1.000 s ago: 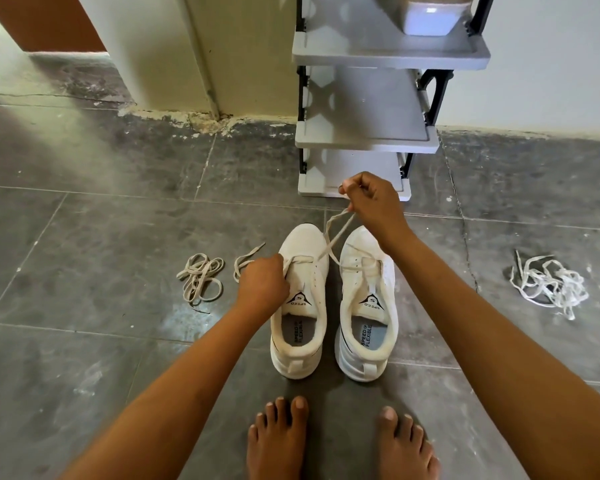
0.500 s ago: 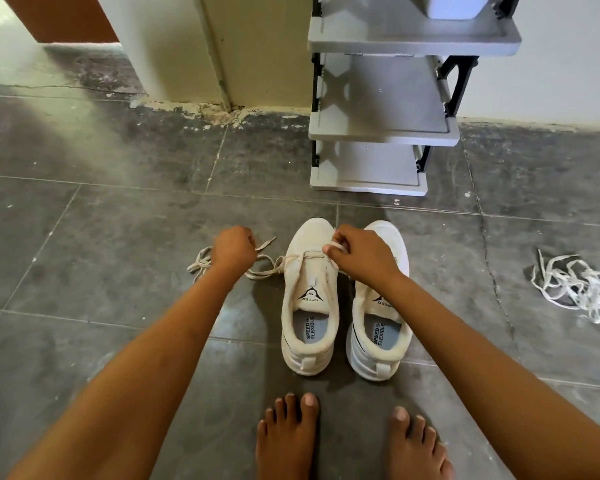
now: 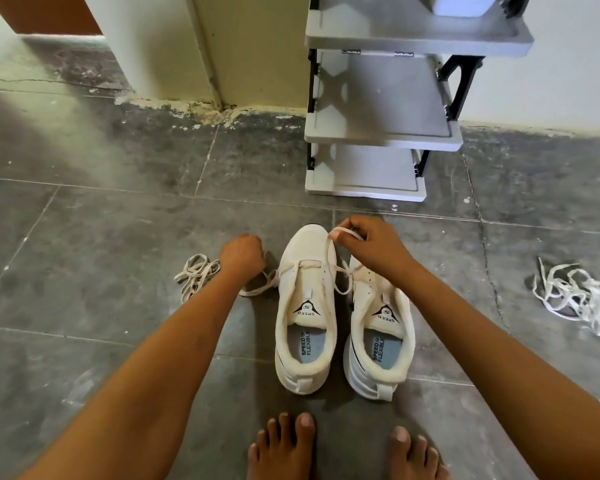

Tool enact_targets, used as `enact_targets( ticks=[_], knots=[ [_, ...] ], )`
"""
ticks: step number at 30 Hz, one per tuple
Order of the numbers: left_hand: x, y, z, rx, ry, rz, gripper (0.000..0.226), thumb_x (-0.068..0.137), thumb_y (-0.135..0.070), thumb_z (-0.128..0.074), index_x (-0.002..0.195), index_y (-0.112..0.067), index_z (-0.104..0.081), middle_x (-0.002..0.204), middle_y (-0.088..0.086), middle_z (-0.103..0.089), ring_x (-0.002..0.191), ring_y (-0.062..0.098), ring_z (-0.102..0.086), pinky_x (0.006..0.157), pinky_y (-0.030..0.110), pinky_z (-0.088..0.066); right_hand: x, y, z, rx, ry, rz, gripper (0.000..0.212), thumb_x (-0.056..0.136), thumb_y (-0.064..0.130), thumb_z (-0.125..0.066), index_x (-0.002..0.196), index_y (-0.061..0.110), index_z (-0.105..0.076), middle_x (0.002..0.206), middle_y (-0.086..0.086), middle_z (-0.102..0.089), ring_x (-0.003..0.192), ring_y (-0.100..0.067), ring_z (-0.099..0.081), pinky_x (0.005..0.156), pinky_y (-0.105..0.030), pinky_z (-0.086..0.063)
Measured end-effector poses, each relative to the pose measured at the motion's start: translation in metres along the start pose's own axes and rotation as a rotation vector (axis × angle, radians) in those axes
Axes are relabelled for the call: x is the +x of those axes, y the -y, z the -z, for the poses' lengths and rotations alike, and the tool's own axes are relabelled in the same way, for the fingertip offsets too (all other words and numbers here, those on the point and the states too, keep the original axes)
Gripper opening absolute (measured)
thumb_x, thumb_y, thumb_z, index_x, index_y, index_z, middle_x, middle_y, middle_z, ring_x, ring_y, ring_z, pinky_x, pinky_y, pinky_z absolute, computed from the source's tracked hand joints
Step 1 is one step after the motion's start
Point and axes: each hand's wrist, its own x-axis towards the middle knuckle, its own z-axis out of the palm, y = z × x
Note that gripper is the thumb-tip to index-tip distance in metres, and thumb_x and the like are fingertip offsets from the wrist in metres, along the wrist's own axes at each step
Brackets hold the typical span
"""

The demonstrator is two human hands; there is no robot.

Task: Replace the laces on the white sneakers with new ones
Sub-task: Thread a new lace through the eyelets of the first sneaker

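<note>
Two bare feet point(image 3: 281, 445) are seen nearest, toes toward the heels of the left sneaker point(image 3: 307, 306) and the right sneaker point(image 3: 383, 327), both white and stood side by side on the grey tiled floor point(image 3: 84, 237). On the left sneaker a cream lace point(image 3: 307, 262) is passed only through the eyelets nearest the toe; those of the right sneaker are partly hidden by a forearm. One end of the lace is pinched in the right hand point(image 3: 368, 245) and raised above the toe cap. The other end is led down to the left hand point(image 3: 241, 254), which is clenched round it just beside the shoe. A cream bundle point(image 3: 196, 275) is laid just left of that hand and a whiter tangle point(image 3: 575, 296) well apart on the right. A grey shoe rack point(image 3: 378, 133) is set farther off against the wall. The old lace is judged to be nearly drawn out, though a fresh threading cannot be ruled out. Next, one end must be released so that the lace can be pulled through.
</note>
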Motion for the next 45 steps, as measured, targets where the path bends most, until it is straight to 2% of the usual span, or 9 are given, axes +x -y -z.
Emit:
enact_targets(
  ticks=[7, 11, 18, 25, 30, 34, 39, 43, 45],
  knots=[
    [-0.033, -0.025, 0.085, -0.707, -0.081, -0.074, 0.019, 0.092, -0.001, -0.047, 0.077, -0.013, -0.047, 0.08, 0.016, -0.069, 0.082, 0.032, -0.068, 0.078, 0.042, -0.055, -0.008, 0.057, 0.047, 0.171, -0.042, -0.01, 0.018, 0.089, 0.021, -0.062, 0.087, 0.005, -0.069, 0.064, 0.005, -0.055, 0.059, -0.008, -0.046, 0.064, -0.029, -0.042],
    [-0.068, -0.049, 0.158, -0.921, -0.153, -0.185, 0.009, 0.09, -0.003, -0.057, 0.093, -0.011, -0.055, 0.082, 0.008, -0.066, 0.073, 0.014, -0.066, 0.061, 0.022, -0.053, -0.014, 0.11, 0.086, 0.169, -0.073, 0.031, 0.025, 0.089, 0.02, -0.062, 0.088, -0.004, -0.069, 0.069, -0.009, -0.056, 0.063, -0.015, -0.047, 0.066, -0.029, -0.042],
    [-0.122, -0.096, 0.258, -1.078, -0.285, -0.34, 0.017, 0.09, 0.003, -0.052, 0.095, -0.014, -0.05, 0.079, 0.006, -0.064, 0.067, 0.012, -0.064, 0.053, 0.019, -0.05, -0.033, 0.192, 0.145, 0.145, -0.101, 0.14, 0.015, 0.09, 0.016, -0.06, 0.087, 0.004, -0.067, 0.067, -0.001, -0.056, 0.059, -0.01, -0.049, 0.055, -0.02, -0.043],
    [-0.151, -0.127, 0.329, -1.199, -0.512, -0.444, 0.018, 0.082, -0.012, -0.07, 0.085, -0.023, -0.055, 0.08, -0.003, -0.061, 0.069, 0.009, -0.056, 0.063, 0.023, -0.047, -0.05, 0.244, 0.195, 0.543, -0.134, 0.164, 0.014, 0.093, 0.014, -0.056, 0.086, 0.011, -0.068, 0.066, 0.001, -0.059, 0.049, -0.003, -0.049, 0.05, -0.013, -0.046],
    [-0.167, -0.14, 0.366, -1.195, -0.526, -0.498, 0.009, 0.083, -0.01, -0.069, 0.088, -0.015, -0.063, 0.084, 0.002, -0.067, 0.068, 0.009, -0.057, 0.062, 0.02, -0.044, -0.058, 0.263, 0.223, 0.728, -0.114, 0.192, 0.018, 0.093, 0.004, -0.05, 0.089, 0.008, -0.067, 0.074, -0.005, -0.064, 0.062, -0.012, -0.058, 0.063, -0.019, -0.052],
    [-0.182, -0.143, 0.391, -1.227, -0.533, -0.546, 0.01, 0.084, -0.002, -0.065, 0.086, -0.011, -0.061, 0.075, 0.004, -0.066, 0.063, 0.011, -0.057, 0.057, 0.02, -0.044, -0.062, 0.278, 0.239, 0.795, -0.093, 0.259, 0.039, 0.085, -0.016, -0.033, 0.094, 0.003, -0.065, 0.082, -0.009, -0.066, 0.073, -0.016, -0.064, 0.069, -0.021, -0.056],
    [-0.197, -0.145, 0.402, -1.281, -0.535, -0.572, 0.017, 0.082, -0.001, -0.067, 0.08, -0.016, -0.059, 0.068, -0.004, -0.063, 0.055, 0.001, -0.06, 0.055, 0.015, -0.05, -0.064, 0.286, 0.235, 0.534, -0.249, 0.362, 0.04, 0.082, -0.021, -0.039, 0.105, -0.002, -0.066, 0.089, -0.011, -0.066, 0.076, -0.011, -0.061, 0.064, -0.012, -0.05],
    [-0.2, -0.142, 0.399, -1.326, -0.523, -0.575, 0.015, 0.087, -0.005, -0.063, 0.079, -0.017, -0.063, 0.075, 0.001, -0.068, 0.069, 0.009, -0.063, 0.062, 0.018, -0.052, -0.063, 0.287, 0.231, 0.37, -0.392, 0.455, 0.035, 0.084, -0.018, -0.045, 0.102, 0.0, -0.069, 0.099, -0.017, -0.069, 0.087, -0.018, -0.063, 0.087, -0.024, -0.052],
    [-0.201, -0.142, 0.398, -1.329, -0.516, -0.563, 0.013, 0.09, -0.009, -0.06, 0.08, -0.017, -0.063, 0.077, 0.003, -0.068, 0.072, 0.011, -0.064, 0.063, 0.019, -0.053, -0.062, 0.287, 0.232, 0.313, -0.418, 0.491, 0.036, 0.084, -0.018, -0.045, 0.104, 0.0, -0.069, 0.102, -0.015, -0.069, 0.092, -0.018, -0.064, 0.087, -0.02, -0.05]
  ],
)
